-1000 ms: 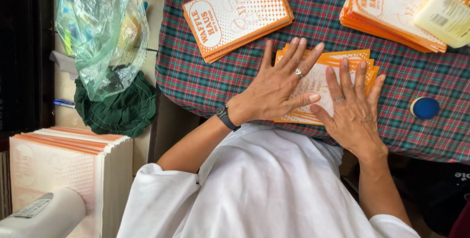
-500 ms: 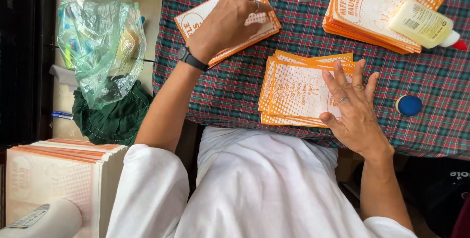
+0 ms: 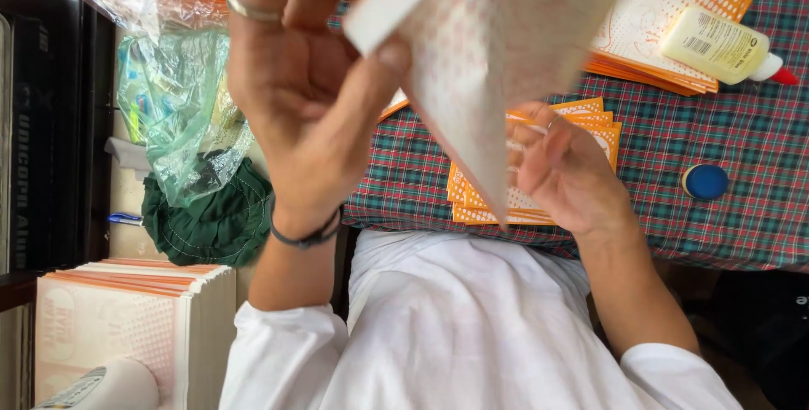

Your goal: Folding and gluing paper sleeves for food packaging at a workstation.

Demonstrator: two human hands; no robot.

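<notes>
Two hands at work | left hand (image 3: 308,98) pinches white dotted paper bag (image 3: 506,48), raised above orange-printed bag stack (image 3: 539,199) on plaid bench (image 3: 725,233) | right hand (image 3: 569,174) open on stack | step: likely opening bag; next needs steady grip.

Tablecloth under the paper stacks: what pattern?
Tablecloth: red, green and white plaid, clearest in the head view.
</notes>
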